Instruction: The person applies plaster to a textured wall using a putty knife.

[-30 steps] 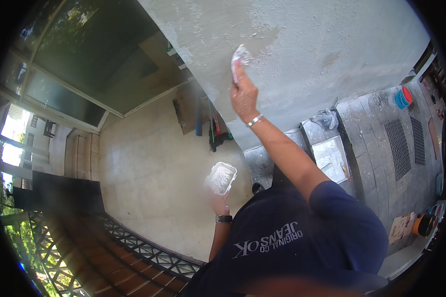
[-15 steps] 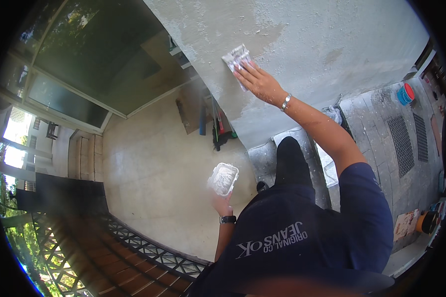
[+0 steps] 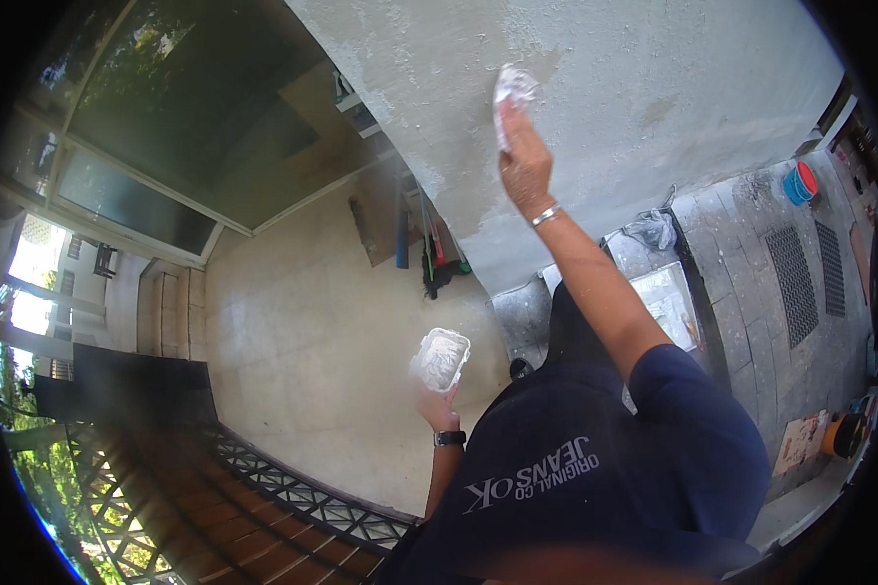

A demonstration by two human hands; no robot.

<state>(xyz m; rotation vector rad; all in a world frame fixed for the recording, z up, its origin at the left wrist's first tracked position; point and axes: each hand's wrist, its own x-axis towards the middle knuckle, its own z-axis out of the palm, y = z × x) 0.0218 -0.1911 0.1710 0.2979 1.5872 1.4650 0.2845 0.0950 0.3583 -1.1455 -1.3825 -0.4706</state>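
My right hand [image 3: 528, 168] is closed on a putty spreader [image 3: 514, 90], a flat blade smeared with white paste, held up at the pale wall [image 3: 615, 68]. The blade stands more edge-on, and whether it touches the surface is unclear. Grey-beige patches show among rough white plaster around it. Low at my left, my left hand [image 3: 439, 408] grips a white plastic tub [image 3: 443, 360] from its near end. White putty lies inside the tub. The fingers beneath the tub are mostly hidden.
Long-handled tools [image 3: 431, 249] lean by the wall's corner. A glazed door [image 3: 215, 107] stands at the left, and a black metal railing [image 3: 302, 487] runs along the lower left. On the grey paving sit a blue-and-red bucket [image 3: 800, 183] and a crumpled plastic bag [image 3: 651, 230].
My right hand has swung right and slightly up along the wall, turning the spreader edge-on. My forearm uncovers the bag and paving. My left hand with the tub has barely moved.
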